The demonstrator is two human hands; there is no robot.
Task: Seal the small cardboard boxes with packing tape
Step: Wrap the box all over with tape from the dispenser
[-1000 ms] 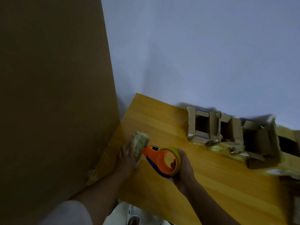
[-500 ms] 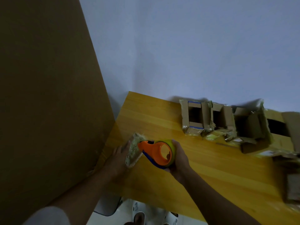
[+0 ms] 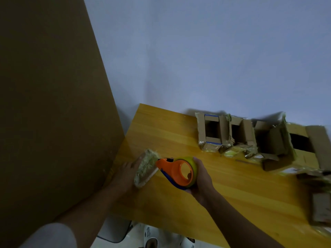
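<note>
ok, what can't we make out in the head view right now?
- Small box: left hand covers its far side.
- Tape dispenser: whether tape touches the box, too small to tell.
- Boxes at right edge: blurred, cut off by frame.
- Open boxes: insides dark.

Both forearms reach in from the near edge of the tabletop (image 3: pixel 232 203), the left hand (image 3: pixel 128 173) near its left edge with fingers extended and holding something, the right hand (image 3: pixel 201 179) beside it, fingers curled in a grip.
</note>
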